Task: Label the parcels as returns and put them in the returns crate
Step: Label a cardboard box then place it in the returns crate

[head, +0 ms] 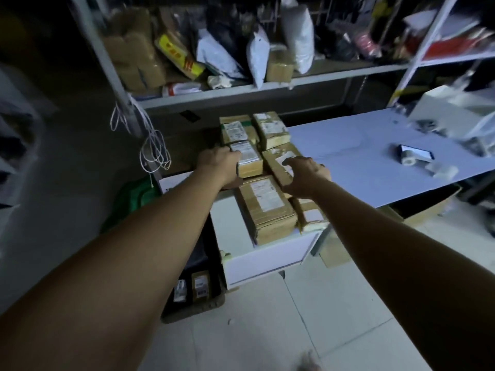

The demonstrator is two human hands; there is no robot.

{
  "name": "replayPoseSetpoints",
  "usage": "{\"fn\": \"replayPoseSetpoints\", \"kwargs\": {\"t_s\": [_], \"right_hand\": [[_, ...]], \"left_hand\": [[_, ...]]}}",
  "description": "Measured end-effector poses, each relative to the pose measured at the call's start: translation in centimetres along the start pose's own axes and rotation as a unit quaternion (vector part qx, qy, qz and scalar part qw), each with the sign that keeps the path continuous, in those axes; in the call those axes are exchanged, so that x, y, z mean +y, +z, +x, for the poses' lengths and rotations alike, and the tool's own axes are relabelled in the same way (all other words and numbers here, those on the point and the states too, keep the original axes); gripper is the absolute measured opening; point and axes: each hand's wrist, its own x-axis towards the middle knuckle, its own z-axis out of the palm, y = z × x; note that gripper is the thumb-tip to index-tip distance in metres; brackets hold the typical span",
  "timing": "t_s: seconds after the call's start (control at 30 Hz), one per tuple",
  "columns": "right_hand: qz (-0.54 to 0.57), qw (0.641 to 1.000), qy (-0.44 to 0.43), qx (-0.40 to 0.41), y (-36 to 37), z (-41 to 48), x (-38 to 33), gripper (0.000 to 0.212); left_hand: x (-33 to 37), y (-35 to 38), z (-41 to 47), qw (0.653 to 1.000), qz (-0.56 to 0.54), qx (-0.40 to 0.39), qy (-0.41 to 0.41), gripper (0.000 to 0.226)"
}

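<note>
Several brown cardboard parcels with white shipping labels lie clustered at the left end of a pale table (348,145). My left hand (219,163) grips the left edge of a small parcel (250,160) in the middle of the cluster. My right hand (308,175) curls over a tilted parcel (276,156) beside it, thumb under its near edge. A larger parcel (267,207) lies nearer me on a white box (267,261). On the floor at lower left stands a dark crate (192,306) with two labelled parcels (201,285) inside.
A roll of labels or tape (407,156) and a phone (417,153) lie on the table's right side. Metal shelving (241,89) behind holds bags and boxes. White cord (155,151) hangs from the shelf post. An open cardboard box (428,207) sits under the table.
</note>
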Motion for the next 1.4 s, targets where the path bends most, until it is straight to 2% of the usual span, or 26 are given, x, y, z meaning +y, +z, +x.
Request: {"fn": "replayPoseSetpoints", "kwargs": {"t_s": [0.13, 0.27, 0.47, 0.67, 0.83, 1.0, 1.07, 1.2, 1.3, 1.4], "right_hand": [[-0.007, 1.0, -0.008, -0.011, -1.4, 0.8, 8.2, 0.069], [-0.002, 0.999, -0.028, -0.016, -2.7, 2.5, 14.8, 0.071], [0.029, 0.997, -0.064, -0.025, -3.8, 8.4, 19.3, 0.073], [0.046, 0.993, -0.098, -0.04, -3.0, 18.4, 19.5, 0.072], [0.041, 0.991, -0.105, -0.066, -1.9, 28.1, 18.7, 0.072], [0.052, 0.987, -0.123, -0.09, -0.1, 37.5, 16.8, 0.074], [0.063, 0.983, -0.136, -0.101, 1.0, 41.1, 15.7, 0.067], [0.14, 0.972, -0.159, -0.1, 2.9, 47.0, 13.0, 0.056], [0.162, 0.957, -0.209, -0.119, 4.8, 50.1, 11.8, 0.054], [0.198, 0.952, -0.197, -0.128, 5.2, 51.6, 11.8, 0.058]], "left_hand": [[8.0, -0.1, 3.6, 0.999, -0.043, -0.013, -0.021, 0.043], [14.3, -0.5, 6.6, 0.999, -0.001, -0.035, -0.027, 0.05], [16.8, -0.4, 11.6, 0.996, 0.007, -0.041, -0.077, 0.051], [13.9, 2.2, 20.1, 0.99, -0.014, -0.031, -0.134, 0.069], [11.3, 4.7, 27.4, 0.986, -0.04, -0.02, -0.162, 0.06], [10.0, 7.3, 32.8, 0.982, -0.004, 0.003, -0.188, 0.056], [9.5, 8.9, 34.5, 0.978, -0.001, 0.011, -0.207, 0.062], [8.6, 10.8, 36.9, 0.971, -0.016, 0.029, -0.237, 0.09], [8.9, 11.5, 37.7, 0.96, -0.075, 0.034, -0.267, 0.091], [9.7, 11.4, 38.3, 0.937, -0.163, 0.036, -0.308, 0.093]]}}
